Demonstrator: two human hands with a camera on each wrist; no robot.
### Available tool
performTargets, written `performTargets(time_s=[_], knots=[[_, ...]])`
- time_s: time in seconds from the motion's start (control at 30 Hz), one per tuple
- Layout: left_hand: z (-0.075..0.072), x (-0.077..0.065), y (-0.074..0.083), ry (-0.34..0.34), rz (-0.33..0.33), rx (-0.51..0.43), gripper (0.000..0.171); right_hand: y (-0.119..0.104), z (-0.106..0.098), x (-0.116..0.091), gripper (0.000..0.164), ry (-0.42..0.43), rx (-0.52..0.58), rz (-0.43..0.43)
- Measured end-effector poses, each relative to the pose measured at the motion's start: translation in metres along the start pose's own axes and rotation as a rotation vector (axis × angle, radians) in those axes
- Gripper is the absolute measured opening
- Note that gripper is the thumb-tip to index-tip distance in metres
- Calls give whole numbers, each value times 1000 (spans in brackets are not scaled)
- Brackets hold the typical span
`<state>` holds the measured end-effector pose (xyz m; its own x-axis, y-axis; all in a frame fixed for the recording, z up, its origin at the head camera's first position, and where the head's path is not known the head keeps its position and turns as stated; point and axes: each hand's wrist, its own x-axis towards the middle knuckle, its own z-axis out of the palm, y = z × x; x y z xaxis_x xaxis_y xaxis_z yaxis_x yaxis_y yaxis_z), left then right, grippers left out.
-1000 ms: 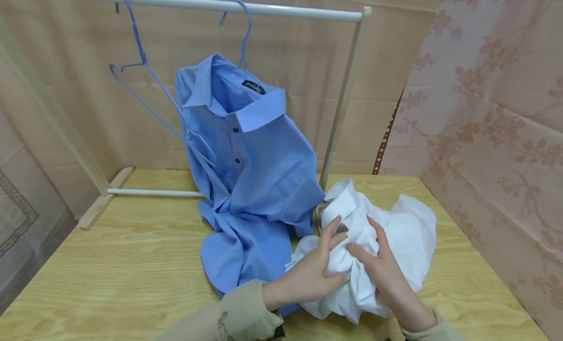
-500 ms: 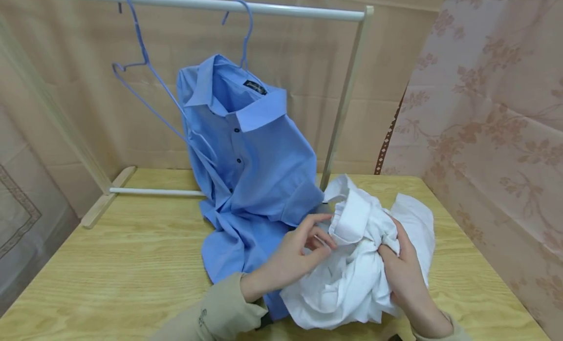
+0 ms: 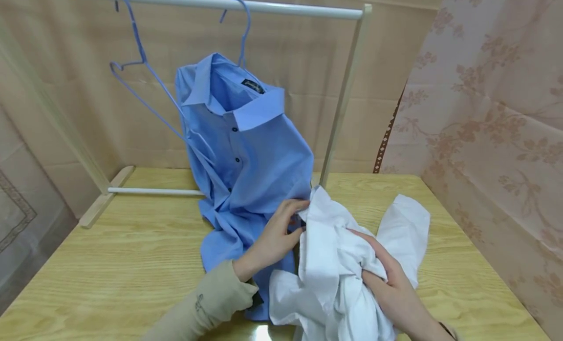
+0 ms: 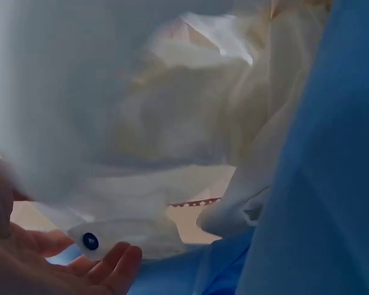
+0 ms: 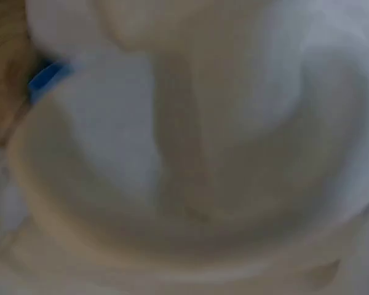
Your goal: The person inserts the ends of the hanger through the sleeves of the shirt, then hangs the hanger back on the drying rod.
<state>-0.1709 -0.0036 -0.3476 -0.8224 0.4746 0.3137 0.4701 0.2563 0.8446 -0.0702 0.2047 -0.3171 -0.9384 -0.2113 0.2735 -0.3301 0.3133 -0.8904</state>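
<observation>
A crumpled white shirt (image 3: 323, 253) is bunched between both hands at the front right of the table in the head view. My left hand (image 3: 274, 236) holds its left edge near the collar, thumb and fingers on either side of the cloth. In the left wrist view, my left fingers (image 4: 114, 270) lie at a corner of white cloth bearing a dark blue button (image 4: 90, 241). My right hand (image 3: 391, 282) grips the bunched fabric from the right, thumb and fingers pressed into the folds. Blurred white fabric (image 5: 234, 123) fills most of the right wrist view.
A blue shirt (image 3: 259, 150) hangs from a rack (image 3: 299, 10) on a blue hanger (image 3: 245, 33), its lower part on the wooden table (image 3: 132, 263). Another blue hanger (image 3: 138, 43) hangs to its left. Curtains (image 3: 492, 111) surround the table.
Both hands have drawn the white shirt left and toward the front, turning its collar. The right hand gathered the cloth; the left hand moved to the shirt's left edge. The blue shirt stays put.
</observation>
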Motion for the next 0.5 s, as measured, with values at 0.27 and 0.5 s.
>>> performTargets(time_s=[0.27,0.5], knots=[[-10,6,-9,10,-22,138,47,-9,-9,-3,55,-222,81,-132],[-29,6,-22,-187,-64,-158,41,-11,-18,4,54,-383,351,-194]])
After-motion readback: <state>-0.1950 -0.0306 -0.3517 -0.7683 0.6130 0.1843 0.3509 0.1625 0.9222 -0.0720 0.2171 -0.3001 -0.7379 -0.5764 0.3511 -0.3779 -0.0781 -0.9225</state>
